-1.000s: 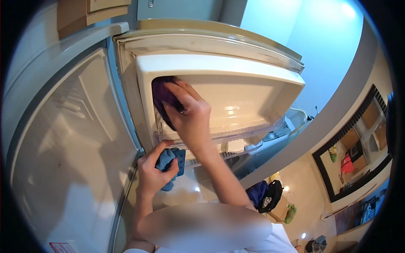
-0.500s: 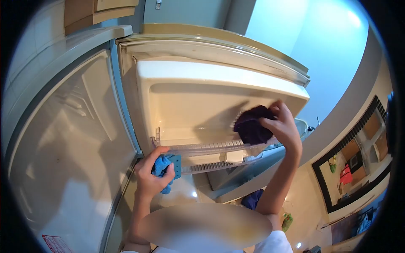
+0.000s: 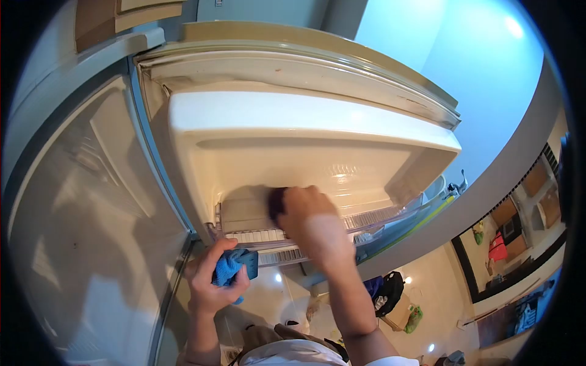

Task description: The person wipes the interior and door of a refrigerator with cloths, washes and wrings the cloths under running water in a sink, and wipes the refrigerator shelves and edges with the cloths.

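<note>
My right hand (image 3: 314, 226) is closed around a dark purple cloth (image 3: 276, 207), low inside the cream refrigerator door (image 3: 274, 113). The cloth appears to press against the inner panel, just above a clear shelf rail (image 3: 378, 218). Much of the cloth is hidden by my knuckles, which are slightly blurred. At the lower left end of that rail, my left hand (image 3: 207, 283) grips a bunched blue cloth (image 3: 226, 268). A flat blue piece (image 3: 251, 265) sticks out beside it; I cannot make out what it is.
On the left stands the pale refrigerator body (image 3: 73, 226), joined to the door along a hinge side. A black bag (image 3: 392, 294) and a green bag (image 3: 414, 318) lie on the tiled floor (image 3: 448, 293). A tap (image 3: 458, 183) shows behind the door.
My right hand has carried the dark cloth left and down along the door's inside. My left hand stays near the rail's left end. The view has shifted closer to the door.
</note>
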